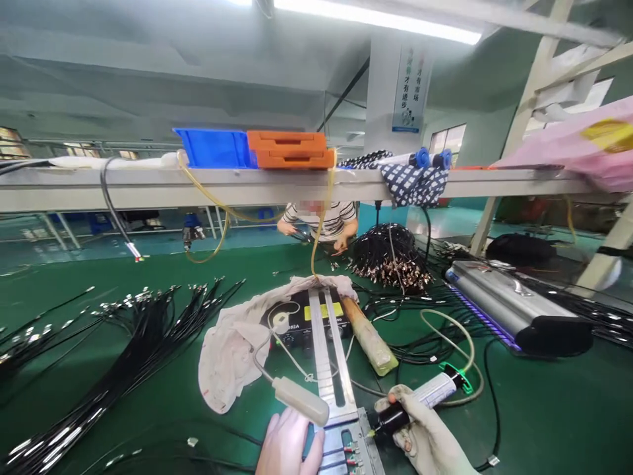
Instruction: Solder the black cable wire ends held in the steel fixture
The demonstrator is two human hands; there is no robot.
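My gloved right hand (420, 429) is wrapped around a glue syringe (395, 417) with a black barrel and a pale label. The syringe tip points left at the edge of a metal fixture (339, 429), close to small connectors (351, 451) on black cables. My bare left hand (287, 445) lies at the fixture's left side, thumb and fingers apart; some fingertips are hidden by a beige lamp head (301, 400) on a bent neck. A thin hose (467, 343) runs from the syringe's green-capped back end.
Black cable bundles (143, 349) lie left; another heap (390, 257) sits at the back. Behind the fixture are a black controller (297, 333), a pale cloth (232, 363) and a wrapped bar (370, 340). A silver lamp unit (519, 307) glows purple at right. Another person (321, 224) works opposite.
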